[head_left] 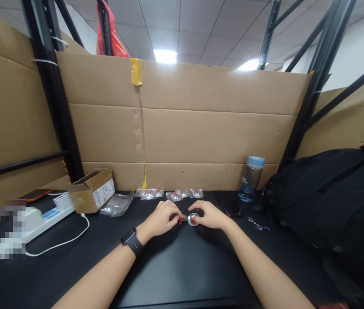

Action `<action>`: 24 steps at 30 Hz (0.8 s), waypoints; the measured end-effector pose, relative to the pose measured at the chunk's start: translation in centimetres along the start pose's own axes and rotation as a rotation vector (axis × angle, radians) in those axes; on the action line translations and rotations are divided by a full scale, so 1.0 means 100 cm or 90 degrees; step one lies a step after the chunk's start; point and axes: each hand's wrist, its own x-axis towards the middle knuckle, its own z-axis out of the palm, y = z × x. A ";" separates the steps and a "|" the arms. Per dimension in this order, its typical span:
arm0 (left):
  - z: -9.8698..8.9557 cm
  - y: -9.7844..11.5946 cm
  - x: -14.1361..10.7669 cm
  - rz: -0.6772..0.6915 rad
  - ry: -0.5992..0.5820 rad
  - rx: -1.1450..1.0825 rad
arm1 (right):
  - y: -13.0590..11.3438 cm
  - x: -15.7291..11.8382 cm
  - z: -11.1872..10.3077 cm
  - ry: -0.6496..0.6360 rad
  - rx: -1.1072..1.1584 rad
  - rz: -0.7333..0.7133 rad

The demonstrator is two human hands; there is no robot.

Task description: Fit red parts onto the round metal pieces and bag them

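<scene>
We are looking down on a flat black table (156, 274), both bare hands working near its middle. Left hand (162, 218): thumb and fingertips are pinching a narrow-looking, shiny silver piece (185, 218), a small red bit (180, 222) showing just below. Right hand (212, 214): half open, index finger curving away from the thumb, which is overlapping a round, shiny silver disc with red marks (193, 219); we cannot tell whether hidden fingers are gripping it from behind. The disc is sitting just left of the right thumb and just right of the piece, perhaps touching it. Being round, it is showing no long axis; the piece is stretching left to right, pointing at the disc. Far side: small clear plastic packets (151, 194) are lying along a brown cardboard wall (182, 137).
</scene>
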 end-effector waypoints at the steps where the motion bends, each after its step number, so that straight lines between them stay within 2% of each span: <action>1: 0.000 -0.001 0.000 -0.002 0.001 -0.002 | -0.001 -0.002 -0.001 -0.024 0.005 -0.003; 4: 0.000 -0.001 0.001 -0.004 0.009 -0.004 | 0.000 -0.003 -0.001 -0.043 0.041 0.024; 9: 0.003 0.006 0.002 -0.002 0.016 -0.018 | -0.001 0.002 0.008 0.050 0.156 0.098; 12: 0.006 0.014 0.002 -0.005 0.039 -0.035 | -0.011 0.005 0.013 0.094 0.296 0.120; 15: 0.007 0.019 0.003 -0.015 0.047 -0.056 | -0.021 0.005 0.016 0.120 0.454 0.104; 21: 0.009 0.018 0.003 -0.020 0.027 -0.087 | -0.032 0.004 0.025 0.102 0.536 0.095; 24: 0.014 0.013 0.003 -0.031 0.042 -0.103 | -0.033 0.005 0.027 0.084 0.558 0.076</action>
